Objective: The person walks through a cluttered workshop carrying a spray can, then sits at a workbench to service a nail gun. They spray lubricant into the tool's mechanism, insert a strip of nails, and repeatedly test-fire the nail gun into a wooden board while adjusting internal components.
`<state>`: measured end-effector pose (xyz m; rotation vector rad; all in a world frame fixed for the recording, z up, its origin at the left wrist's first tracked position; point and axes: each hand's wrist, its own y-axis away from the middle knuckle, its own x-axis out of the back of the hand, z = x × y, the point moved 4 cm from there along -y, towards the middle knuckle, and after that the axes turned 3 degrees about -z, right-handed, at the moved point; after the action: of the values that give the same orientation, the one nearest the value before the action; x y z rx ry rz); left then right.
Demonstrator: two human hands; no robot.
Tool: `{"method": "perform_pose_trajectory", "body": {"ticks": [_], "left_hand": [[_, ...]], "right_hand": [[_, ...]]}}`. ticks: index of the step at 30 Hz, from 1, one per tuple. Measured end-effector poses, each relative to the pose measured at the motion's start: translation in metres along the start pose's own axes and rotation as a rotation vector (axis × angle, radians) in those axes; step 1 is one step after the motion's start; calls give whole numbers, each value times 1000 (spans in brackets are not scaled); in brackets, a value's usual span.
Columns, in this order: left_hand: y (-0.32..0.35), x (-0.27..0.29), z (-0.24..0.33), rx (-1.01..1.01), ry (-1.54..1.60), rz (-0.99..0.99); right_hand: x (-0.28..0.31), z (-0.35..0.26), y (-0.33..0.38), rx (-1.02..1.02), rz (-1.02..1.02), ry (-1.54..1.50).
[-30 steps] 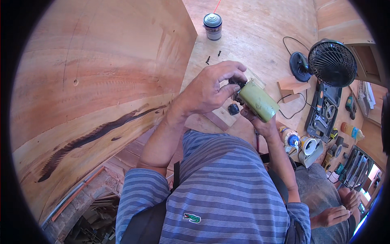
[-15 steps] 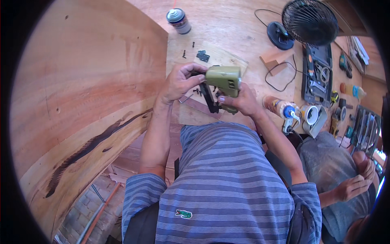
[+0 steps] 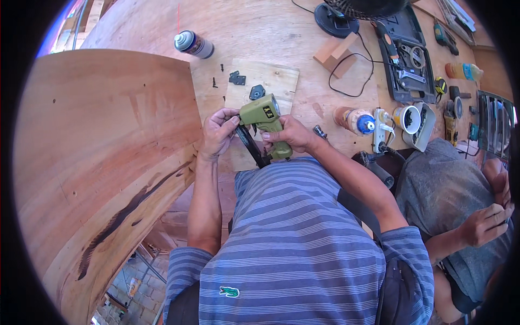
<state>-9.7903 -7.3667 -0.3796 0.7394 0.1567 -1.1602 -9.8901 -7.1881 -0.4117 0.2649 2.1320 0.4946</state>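
Observation:
An olive-green nail gun with a black magazine is held low over the near edge of the workbench. My right hand wraps round its handle. My left hand is closed, thumb and fingers pinching the nose end where the magazine meets the body. Just beyond lie a round dark part and a flat black plate, both on a light wooden board. Small black screws rest on the bench to the left of that board.
At left stands a tall plywood panel. A spray can lies beyond. To the right are a wood block, an open tool case, a glue bottle and a white cup. A co-worker's hand shows at far right.
The view has shifted, showing more of the bench's far side. The nail gun has turned in my hands and come nearer my body, uncovering the round dark part. Both hands keep their hold.

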Motion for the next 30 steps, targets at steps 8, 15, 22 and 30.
{"method": "perform_pose_trajectory", "body": {"ticks": [8, 15, 22, 30], "left_hand": [[3, -16, 5, -36, -54, 45], [3, -13, 6, -45, -64, 36], [-3, -12, 4, -74, -76, -7], [-9, -9, 2, -61, -189, -15]], "right_hand": [[18, -3, 38, 133, 174, 615], [4, -32, 120, -24, 379, 688], [-22, -59, 188, -7, 567, 597], [-50, -74, 238, 319, 722, 555]]}}
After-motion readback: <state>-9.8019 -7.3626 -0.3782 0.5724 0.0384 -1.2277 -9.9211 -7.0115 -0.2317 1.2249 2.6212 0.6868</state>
